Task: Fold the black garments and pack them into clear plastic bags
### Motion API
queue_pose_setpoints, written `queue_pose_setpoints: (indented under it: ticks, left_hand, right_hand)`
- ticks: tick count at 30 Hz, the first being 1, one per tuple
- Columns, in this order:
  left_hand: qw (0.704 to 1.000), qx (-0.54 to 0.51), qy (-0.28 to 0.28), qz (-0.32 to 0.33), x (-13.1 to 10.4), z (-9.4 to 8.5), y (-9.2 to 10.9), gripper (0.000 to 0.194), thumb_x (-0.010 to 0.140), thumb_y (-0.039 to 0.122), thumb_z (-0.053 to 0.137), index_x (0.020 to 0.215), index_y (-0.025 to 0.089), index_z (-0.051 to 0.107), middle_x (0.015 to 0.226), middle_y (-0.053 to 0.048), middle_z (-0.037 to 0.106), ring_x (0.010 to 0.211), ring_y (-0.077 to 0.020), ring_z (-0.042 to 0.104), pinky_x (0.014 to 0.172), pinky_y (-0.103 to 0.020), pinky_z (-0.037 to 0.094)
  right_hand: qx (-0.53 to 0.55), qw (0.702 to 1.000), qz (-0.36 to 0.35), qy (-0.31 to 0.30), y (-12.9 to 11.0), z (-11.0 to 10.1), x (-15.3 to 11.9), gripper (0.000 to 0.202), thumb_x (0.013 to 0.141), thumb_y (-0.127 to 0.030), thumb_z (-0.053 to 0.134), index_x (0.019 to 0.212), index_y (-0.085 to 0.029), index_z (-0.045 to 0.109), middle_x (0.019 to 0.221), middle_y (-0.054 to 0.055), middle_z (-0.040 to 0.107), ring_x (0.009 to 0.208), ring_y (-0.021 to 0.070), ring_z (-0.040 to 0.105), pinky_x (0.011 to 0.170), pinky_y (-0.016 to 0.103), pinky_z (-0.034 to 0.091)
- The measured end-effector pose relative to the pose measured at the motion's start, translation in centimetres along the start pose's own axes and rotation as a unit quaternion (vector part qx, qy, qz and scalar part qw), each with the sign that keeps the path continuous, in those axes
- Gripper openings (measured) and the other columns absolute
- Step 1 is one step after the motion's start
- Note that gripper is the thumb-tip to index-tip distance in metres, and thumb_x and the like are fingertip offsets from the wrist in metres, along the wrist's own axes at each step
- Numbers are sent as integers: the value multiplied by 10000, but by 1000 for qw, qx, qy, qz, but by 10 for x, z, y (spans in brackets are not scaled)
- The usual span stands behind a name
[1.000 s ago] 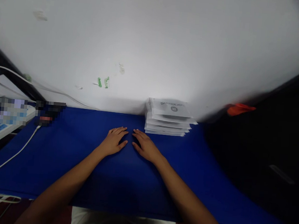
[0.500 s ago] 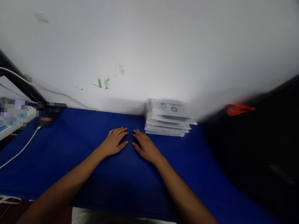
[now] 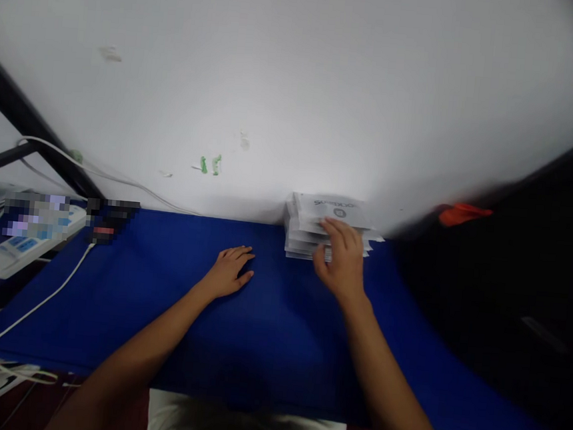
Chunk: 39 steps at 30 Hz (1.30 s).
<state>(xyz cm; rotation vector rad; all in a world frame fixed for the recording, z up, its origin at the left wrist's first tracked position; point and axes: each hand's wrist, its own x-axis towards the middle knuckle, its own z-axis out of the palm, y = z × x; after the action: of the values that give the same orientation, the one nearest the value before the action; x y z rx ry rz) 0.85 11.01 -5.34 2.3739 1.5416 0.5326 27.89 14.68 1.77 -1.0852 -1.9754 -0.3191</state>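
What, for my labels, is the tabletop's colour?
The tabletop is blue, clearest in the head view.

Two hands (image 3: pixel 230 273), one stack (image 3: pixel 308 227) of white packets, number unclear, one blue tabletop (image 3: pixel 276 334), one orange item (image 3: pixel 462 214)

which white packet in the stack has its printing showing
The top packet: its dark lettering and round logo are in view, while the packets beneath it show only their edges.

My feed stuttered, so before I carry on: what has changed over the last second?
The right hand moved rightward and forward to the white packet stack; whether it grips any is unclear. The left hand stayed on the blue tabletop. The camera view shifted slightly.
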Motion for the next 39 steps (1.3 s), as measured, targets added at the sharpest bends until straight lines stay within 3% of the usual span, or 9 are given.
queue_pose_setpoints:
  ticks: [4,7,16,19,21,24,30,34,39]
  left_hand:
    - [1000,0,-4,-7,0,0,-1,408,937,342,522,1323,211,534,1470,-112,486,1378,-292,414,1115,-517,310]
    - [1000,2,-11,-9,0,0,0,412,942,356,508,1329,215,529,1478,-111,478,1384,-292,405,1114,-519,309]
    - [1000,-8,-11,-7,-1,0,-1,418,940,358,503,1333,216,527,1486,-110,470,1397,-285,390,1129,-514,291]
    - [999,-43,16,1,-1,2,-3,398,901,348,568,1276,216,572,1445,-105,518,1362,-291,435,1119,-511,315]
    - [995,-77,57,-3,-1,1,-7,366,859,328,618,1206,209,616,1377,-104,577,1299,-290,501,1091,-491,364]
    - [986,-107,125,-39,1,-4,-16,317,884,304,562,1167,175,624,1292,-131,615,1214,-279,557,1041,-470,421]
    - [953,-170,226,-112,3,-21,-39,268,940,339,463,1076,178,629,1085,-99,675,1018,-222,640,906,-391,516]
    - [950,-222,197,-98,2,-27,-38,296,954,384,445,1023,171,639,983,-78,720,870,-185,688,809,-332,556]
    - [966,-233,109,-40,-5,-30,-14,342,917,456,522,1070,180,653,1009,-84,723,928,-215,687,849,-366,554]
  right_hand:
    - [-88,992,2,-96,26,1,8,616,733,-107,515,1348,-150,499,1402,163,520,1291,341,465,1055,525,389]
    - [-137,982,-7,-127,36,6,15,562,754,-92,515,1315,-113,535,1381,173,544,1250,331,489,1039,479,397]
    - [-201,972,-48,-113,52,18,32,457,756,-53,521,1184,-161,637,1154,130,679,1022,293,551,865,401,413]
    - [-197,973,-76,-93,49,15,33,411,768,-49,525,1139,-165,656,1089,117,699,971,272,557,835,381,406]
    - [-178,977,-93,-76,37,10,31,402,790,-58,526,1159,-161,645,1110,118,695,978,268,558,841,384,407]
    - [-112,982,-132,-71,0,2,16,396,852,-89,507,1223,-180,612,1193,127,667,1042,277,562,868,421,419]
    - [74,945,-275,-161,-97,13,-39,309,967,-106,445,1180,-242,624,1147,79,701,1094,220,609,934,408,478]
    - [93,934,-285,-196,-123,36,-58,283,969,-89,439,1133,-200,641,1109,101,707,1001,214,641,875,384,520]
    - [78,941,-245,-221,-117,55,-62,268,949,-119,465,1150,-159,638,1101,130,693,976,237,632,869,404,533]
